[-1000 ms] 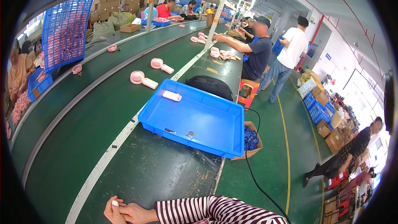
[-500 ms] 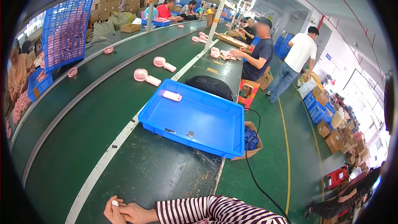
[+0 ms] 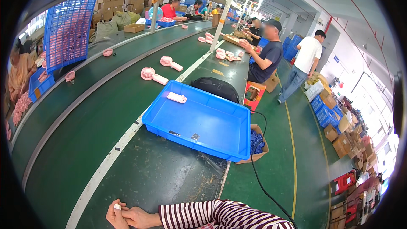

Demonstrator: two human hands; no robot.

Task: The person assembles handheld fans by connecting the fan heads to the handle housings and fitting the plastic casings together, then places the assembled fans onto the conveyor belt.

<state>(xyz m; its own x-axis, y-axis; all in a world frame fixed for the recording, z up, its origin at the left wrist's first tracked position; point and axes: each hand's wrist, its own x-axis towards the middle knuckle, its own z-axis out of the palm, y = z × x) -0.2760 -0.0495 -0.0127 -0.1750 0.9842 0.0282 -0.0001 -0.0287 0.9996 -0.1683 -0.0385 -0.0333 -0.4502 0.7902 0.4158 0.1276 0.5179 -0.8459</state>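
Note:
Near the lower left edge of the work surface (image 3: 169,174), my two hands rest together, clasped. My right hand (image 3: 140,217) comes from a striped sleeve, its fingers folded in against my left hand (image 3: 114,217). A small white wrap shows on one digit between them; no other thing is visible in either hand. Beyond them lies a shallow blue tray (image 3: 207,123), with one pale pink fan handle piece (image 3: 177,98) at its far left. Both hands are apart from the tray. On the green belt to the left lie two pink handheld fans (image 3: 153,76).
A black bag (image 3: 215,89) sits behind the tray. A black cable (image 3: 259,178) hangs at the right, past a carton of blue parts (image 3: 257,142). A co-worker in navy (image 3: 268,55) sits farther along; another person in white (image 3: 306,61) walks the aisle. A metal post (image 3: 224,12) stands by the belt.
The fans on the near belt have moved slightly away and right; pink parts on the far belt have shifted left and nearer. The seated co-worker's hands rose. My hands stayed still.

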